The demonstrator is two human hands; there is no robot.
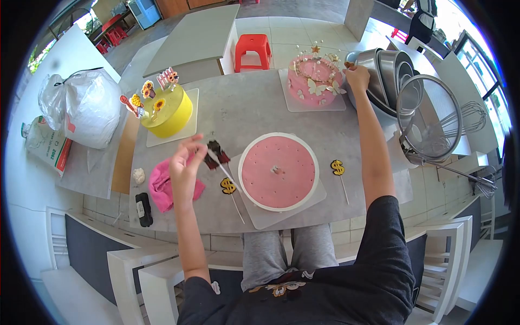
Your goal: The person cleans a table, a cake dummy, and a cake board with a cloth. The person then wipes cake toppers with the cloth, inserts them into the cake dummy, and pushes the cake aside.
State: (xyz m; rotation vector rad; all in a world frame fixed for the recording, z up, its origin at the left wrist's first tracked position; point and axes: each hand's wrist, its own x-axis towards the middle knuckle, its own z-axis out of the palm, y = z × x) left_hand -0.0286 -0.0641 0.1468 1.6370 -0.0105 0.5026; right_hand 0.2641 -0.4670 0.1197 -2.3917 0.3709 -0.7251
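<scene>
In front of me a round cake (279, 179) with a pink top and white rim sits on a pale board (309, 201). Left of it, my left hand (187, 160) is raised, its fingertips pinching a white stick (221, 167); a dark red and black piece (214, 154) shows beside the stick, partly hidden. My right hand (357, 78) reaches far right beside stacked metal pans (374, 62). Its fingers are closed on something small and brownish that I cannot make out. Dollar-sign toppers on sticks lie on either side of the cake, a left one (228, 186) and a right one (337, 167).
A yellow cake (170, 112) with sunflower toppers stands back left, a decorated pink cake (314, 81) back right. A pink cloth (161, 187) and black object (144, 209) lie left. A sieve (429, 114) and whisks (468, 116) stand right, plastic bags (89, 105) far left.
</scene>
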